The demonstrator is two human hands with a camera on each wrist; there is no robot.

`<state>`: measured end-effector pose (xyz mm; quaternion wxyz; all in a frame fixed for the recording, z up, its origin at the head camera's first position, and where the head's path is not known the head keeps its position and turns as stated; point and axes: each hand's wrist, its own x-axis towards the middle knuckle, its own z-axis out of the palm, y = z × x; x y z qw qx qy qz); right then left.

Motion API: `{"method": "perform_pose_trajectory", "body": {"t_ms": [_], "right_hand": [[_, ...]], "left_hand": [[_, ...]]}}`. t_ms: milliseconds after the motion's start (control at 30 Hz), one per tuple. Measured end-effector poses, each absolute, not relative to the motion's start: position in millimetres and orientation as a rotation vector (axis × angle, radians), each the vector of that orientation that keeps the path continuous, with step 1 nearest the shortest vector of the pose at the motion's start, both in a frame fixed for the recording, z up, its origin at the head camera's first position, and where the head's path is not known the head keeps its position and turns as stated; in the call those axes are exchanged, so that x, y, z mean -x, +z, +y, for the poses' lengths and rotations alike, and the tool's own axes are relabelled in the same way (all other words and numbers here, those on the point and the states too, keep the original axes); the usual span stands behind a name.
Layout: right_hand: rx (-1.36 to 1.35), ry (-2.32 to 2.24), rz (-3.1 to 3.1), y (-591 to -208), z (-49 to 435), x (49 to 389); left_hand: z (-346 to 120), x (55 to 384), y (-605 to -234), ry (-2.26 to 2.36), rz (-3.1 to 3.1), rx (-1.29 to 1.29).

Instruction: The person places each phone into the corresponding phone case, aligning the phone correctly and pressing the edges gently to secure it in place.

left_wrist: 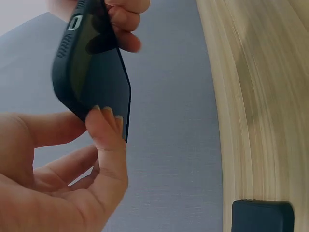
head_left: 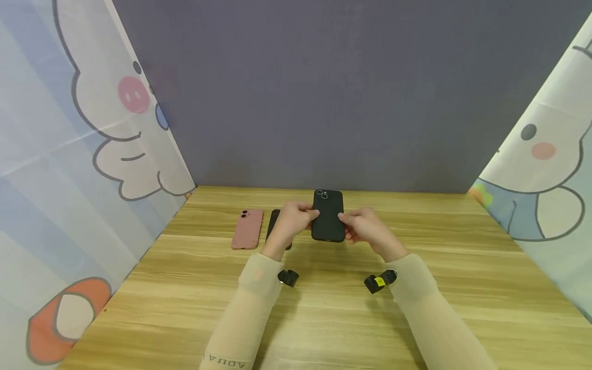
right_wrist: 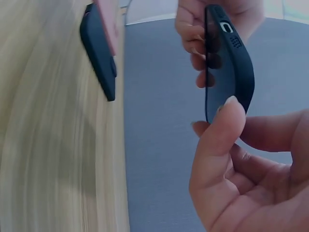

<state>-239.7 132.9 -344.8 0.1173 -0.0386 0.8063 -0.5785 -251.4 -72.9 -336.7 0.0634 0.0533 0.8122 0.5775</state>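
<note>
Both hands hold a black smartphone point(head_left: 328, 218) in a dark case above the table, its camera side facing up in the head view. My left hand point(head_left: 296, 218) pinches one long edge, thumb on the back and fingers beneath. On the opposite edge my right hand point(head_left: 365, 226) grips it the same way. The left wrist view shows the phone's charging port point(left_wrist: 75, 22) and its glossy screen point(left_wrist: 104, 72), with fingertips against the glass. Seen from the right wrist, the phone point(right_wrist: 241, 63) is tilted edge-on between the two hands.
A pink phone point(head_left: 247, 229) lies on the wooden table point(head_left: 333, 318) to the left. Beside it is a second dark phone point(head_left: 273, 221), partly covered by the left hand and wrist. A grey panel point(head_left: 314, 92) stands behind the table, with cartoon-printed curtains point(head_left: 41, 216) at both sides.
</note>
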Motion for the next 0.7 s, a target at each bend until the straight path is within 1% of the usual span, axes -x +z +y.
{"method": "perform_pose_trajectory", "body": {"t_ms": [333, 500, 700], "right_hand": [[0.0, -1.502, 2.601, -351.5, 122.0, 245.9], [0.043, -1.353, 2.694, -358.7, 120.4, 249.7], [0.055, -1.294, 2.695, -371.1, 118.6, 255.9]], "left_hand": [[-71.4, 259.7, -342.7, 1.623, 2.452, -0.156], [-68.4, 267.8, -352.7, 1.487, 2.497, -0.126], [-66.0, 271.9, -365.8, 1.362, 2.595, -0.12]]}}
